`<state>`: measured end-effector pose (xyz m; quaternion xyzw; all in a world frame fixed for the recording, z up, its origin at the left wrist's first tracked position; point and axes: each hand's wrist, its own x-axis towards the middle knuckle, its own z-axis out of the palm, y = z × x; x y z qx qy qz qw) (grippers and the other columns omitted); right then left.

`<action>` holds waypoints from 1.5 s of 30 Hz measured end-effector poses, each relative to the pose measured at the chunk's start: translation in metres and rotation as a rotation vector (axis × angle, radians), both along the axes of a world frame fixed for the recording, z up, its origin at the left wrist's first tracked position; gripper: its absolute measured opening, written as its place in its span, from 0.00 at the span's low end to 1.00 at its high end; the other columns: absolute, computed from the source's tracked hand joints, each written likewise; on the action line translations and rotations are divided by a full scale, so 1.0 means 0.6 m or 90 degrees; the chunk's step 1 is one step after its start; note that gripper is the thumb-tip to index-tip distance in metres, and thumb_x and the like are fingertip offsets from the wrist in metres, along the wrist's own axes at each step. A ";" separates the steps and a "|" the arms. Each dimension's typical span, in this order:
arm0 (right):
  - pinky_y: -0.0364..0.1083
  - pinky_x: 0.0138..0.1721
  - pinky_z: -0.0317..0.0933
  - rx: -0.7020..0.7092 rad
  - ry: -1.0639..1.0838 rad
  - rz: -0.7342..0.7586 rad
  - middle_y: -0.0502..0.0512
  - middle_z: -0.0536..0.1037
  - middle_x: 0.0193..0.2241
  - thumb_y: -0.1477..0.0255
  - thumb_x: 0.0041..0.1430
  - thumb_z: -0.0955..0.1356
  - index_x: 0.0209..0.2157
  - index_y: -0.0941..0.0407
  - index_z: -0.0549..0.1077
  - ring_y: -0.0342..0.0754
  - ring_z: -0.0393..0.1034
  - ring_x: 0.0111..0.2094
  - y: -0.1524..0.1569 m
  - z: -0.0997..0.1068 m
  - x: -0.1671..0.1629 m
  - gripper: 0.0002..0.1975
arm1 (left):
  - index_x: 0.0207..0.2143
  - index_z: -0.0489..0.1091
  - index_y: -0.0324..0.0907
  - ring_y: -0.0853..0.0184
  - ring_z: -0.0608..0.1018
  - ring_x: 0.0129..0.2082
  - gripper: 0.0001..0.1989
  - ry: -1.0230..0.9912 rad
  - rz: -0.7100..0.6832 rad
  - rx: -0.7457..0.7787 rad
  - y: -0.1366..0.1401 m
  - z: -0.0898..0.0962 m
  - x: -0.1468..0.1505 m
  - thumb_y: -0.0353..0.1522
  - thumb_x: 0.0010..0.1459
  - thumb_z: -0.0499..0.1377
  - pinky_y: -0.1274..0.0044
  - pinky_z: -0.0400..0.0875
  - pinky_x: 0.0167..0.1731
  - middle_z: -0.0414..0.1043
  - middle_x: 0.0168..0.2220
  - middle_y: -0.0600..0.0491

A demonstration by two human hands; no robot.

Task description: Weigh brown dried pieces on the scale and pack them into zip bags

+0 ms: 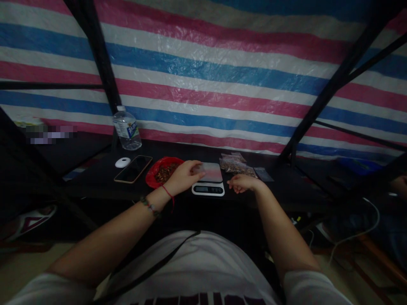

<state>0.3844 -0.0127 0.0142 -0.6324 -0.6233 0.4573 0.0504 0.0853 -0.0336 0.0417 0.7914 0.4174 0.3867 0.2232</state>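
A white kitchen scale (pixel 208 189) with a shiny square plate (pixel 211 172) sits near the front edge of the dark table. My left hand (pixel 182 178) is at the plate's left side, thumb and fingers apart, holding nothing that I can see. Just left of it, partly covered by that hand, is a red dish (pixel 152 176) of small brown pieces (pixel 165 170). My right hand (pixel 243 183) hovers or rests right of the scale, its fingers loosely bent and apart with nothing visible in them. Behind it lie several clear plastic bags (pixel 237 165) of brownish bits.
A smartphone (pixel 133 168), a white rounded case (pixel 122 162) and a large clear bottle (pixel 127 129) stand or lie at the left. A flat clear bag (pixel 263 174) lies at the right. Dark metal posts (pixel 308 110) and a striped sheet (pixel 203 80) close off the back.
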 end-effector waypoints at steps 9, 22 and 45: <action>0.37 0.23 0.61 0.029 0.045 -0.051 0.49 0.73 0.21 0.61 0.57 0.67 0.34 0.57 0.73 0.39 0.69 0.21 -0.006 0.007 0.029 0.13 | 0.57 0.63 0.36 0.59 0.77 0.45 0.32 0.208 -0.007 -0.060 0.103 -0.016 0.091 0.36 0.50 0.61 0.74 0.69 0.46 0.74 0.47 0.44; 0.49 0.45 0.62 0.391 -0.367 -0.368 0.70 0.74 0.48 0.58 0.54 0.66 0.50 0.60 0.72 0.58 0.70 0.49 0.031 -0.031 0.181 0.26 | 0.54 0.66 0.36 0.58 0.76 0.46 0.30 0.147 0.023 -0.073 0.102 -0.004 0.023 0.40 0.50 0.61 0.72 0.71 0.46 0.71 0.52 0.42; 0.50 0.46 0.65 0.902 0.061 0.013 0.57 0.79 0.38 0.72 0.57 0.65 0.35 0.55 0.77 0.50 0.72 0.43 -0.039 0.085 -0.089 0.08 | 0.34 0.72 0.36 0.72 0.75 0.23 0.20 -0.414 -0.138 -0.429 -0.022 0.017 -0.011 0.46 0.54 0.59 0.81 0.65 0.23 0.74 0.29 0.50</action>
